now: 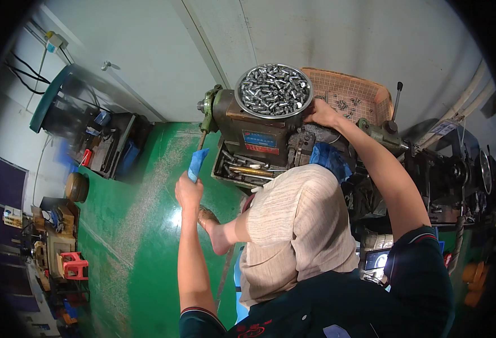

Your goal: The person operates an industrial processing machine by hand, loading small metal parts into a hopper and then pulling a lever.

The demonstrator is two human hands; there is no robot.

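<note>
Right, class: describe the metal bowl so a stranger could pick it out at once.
Find the bulky green machine in front of the pale wall. On top of its left part sits a shiny metal bowl heaped with small silvery pieces. Unlike the angular, sparsely filled orange basket to its right, it is round and full.

Left of centre: broad run of green floor, room to swing past the left fingers, which wrap the blue-sleeved handle. Lower centre blocked by the draped knee, overlapping the right end of the tool tray. Right fingers in a tight spot: bowl at left, pink basket behind. Right forearm cuts across any approach to the basket from below. Black-knobbed lever stands upright at basket's right end, barring sideways reach there. Airspace over the bowl unobstructed.
</note>
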